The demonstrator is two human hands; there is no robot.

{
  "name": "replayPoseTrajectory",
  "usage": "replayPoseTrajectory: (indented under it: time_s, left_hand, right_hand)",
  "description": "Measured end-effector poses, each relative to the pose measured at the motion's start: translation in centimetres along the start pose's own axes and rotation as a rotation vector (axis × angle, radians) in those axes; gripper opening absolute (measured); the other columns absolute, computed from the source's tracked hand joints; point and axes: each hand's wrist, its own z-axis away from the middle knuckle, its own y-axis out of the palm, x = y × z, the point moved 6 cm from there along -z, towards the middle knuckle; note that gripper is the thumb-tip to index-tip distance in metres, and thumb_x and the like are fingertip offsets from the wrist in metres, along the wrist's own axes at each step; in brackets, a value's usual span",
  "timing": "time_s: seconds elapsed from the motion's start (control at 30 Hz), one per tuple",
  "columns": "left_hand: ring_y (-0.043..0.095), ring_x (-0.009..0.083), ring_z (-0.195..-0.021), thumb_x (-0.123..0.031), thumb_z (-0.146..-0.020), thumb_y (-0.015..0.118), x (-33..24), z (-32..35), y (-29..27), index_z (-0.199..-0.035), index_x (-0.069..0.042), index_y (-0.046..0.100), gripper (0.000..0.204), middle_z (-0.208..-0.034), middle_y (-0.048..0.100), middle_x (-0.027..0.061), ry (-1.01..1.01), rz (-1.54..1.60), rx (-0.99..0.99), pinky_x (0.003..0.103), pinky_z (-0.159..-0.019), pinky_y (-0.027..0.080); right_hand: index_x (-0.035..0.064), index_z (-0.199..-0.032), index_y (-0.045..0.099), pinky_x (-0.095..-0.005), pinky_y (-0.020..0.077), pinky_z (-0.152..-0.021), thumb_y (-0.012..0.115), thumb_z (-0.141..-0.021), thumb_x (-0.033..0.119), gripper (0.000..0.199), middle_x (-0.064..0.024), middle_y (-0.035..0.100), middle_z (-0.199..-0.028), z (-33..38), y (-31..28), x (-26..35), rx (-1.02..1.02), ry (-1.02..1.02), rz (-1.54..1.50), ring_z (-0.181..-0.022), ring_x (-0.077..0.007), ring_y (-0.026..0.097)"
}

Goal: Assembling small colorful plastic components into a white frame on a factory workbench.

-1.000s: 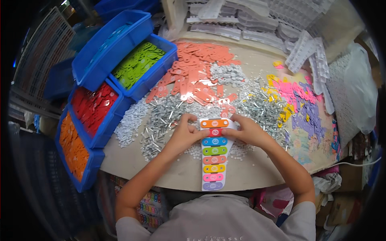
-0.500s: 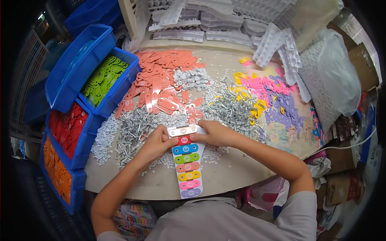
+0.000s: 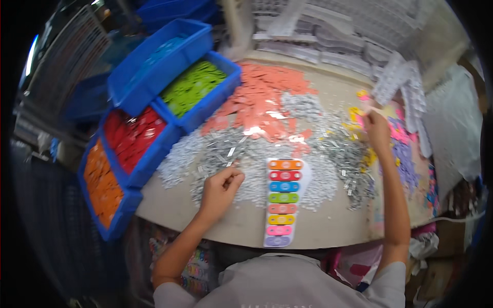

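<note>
Two hands apart now; half second ago I saw both meeting at top of colour strip (image 3: 281, 201). Left hand (image 3: 220, 188) curled just left of strip, fingertips pinched over silver clips (image 3: 226, 154); what they hold, cannot tell. Right hand (image 3: 377, 129) reached far right onto pink and yellow pieces (image 3: 396, 132), fingers bent down, grip unclear. Strip lies flat, lower end at table edge (image 3: 328, 237). Bare tabletop beside strip; blue bins (image 3: 154, 149) crowd left edge.

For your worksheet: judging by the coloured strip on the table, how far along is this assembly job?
Done: the strip carries eight coloured bars, orange at top to purple at the bottom. In hand: the left hand pinches at the silver metal pieces; the right hand reaches the pink and yellow pieces. Left: large loose piles remain.
</note>
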Motion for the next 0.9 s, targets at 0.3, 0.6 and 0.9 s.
replayPoseTrajectory:
  time_s: [0.3, 0.6, 0.9]
  left_hand:
    - [0.061, 0.0275, -0.066, -0.014, -0.093, 0.069, 2.4, -1.9, -11.4, -0.091, 0.000, 0.071, 0.014, -0.078, 0.065, 0.0131, 0.076, -0.431, -0.433, 0.035, -0.064, 0.048]
    - [0.063, 0.0297, -0.091, -0.009, -0.082, 0.074, 2.8, -4.9, -9.3, -0.087, -0.004, 0.072, 0.008, -0.089, 0.063, 0.0083, 0.326, -0.805, -0.326, 0.041, -0.077, 0.050]
    - [0.059, 0.0311, -0.092, -0.008, -0.082, 0.073, 3.0, -5.0, -9.0, -0.089, -0.002, 0.065, 0.012, -0.090, 0.058, 0.0105, 0.384, -0.963, -0.354, 0.042, -0.079, 0.048]
  right_hand:
    - [-0.0005, -0.081, 0.060, -0.0434, 0.0472, -0.062, 0.071, -0.088, 0.024, 0.027, -0.0167, 0.064, -0.072, -0.2, 3.8, -6.7, 0.220, 0.190, 0.071, -0.066, -0.0312, 0.063]
    - [-0.0019, -0.087, 0.058, -0.0386, 0.0473, -0.063, 0.065, -0.090, 0.012, 0.016, -0.0159, 0.061, -0.073, 0.7, 1.9, -2.3, 0.129, 0.109, 0.069, -0.065, -0.0252, 0.060]
    - [0.0027, -0.093, 0.060, -0.0227, 0.0417, -0.059, 0.067, -0.095, 0.008, 0.009, 0.0024, 0.059, -0.077, 10.0, -0.4, 14.2, 0.453, 0.179, -0.746, -0.067, -0.0048, 0.052]
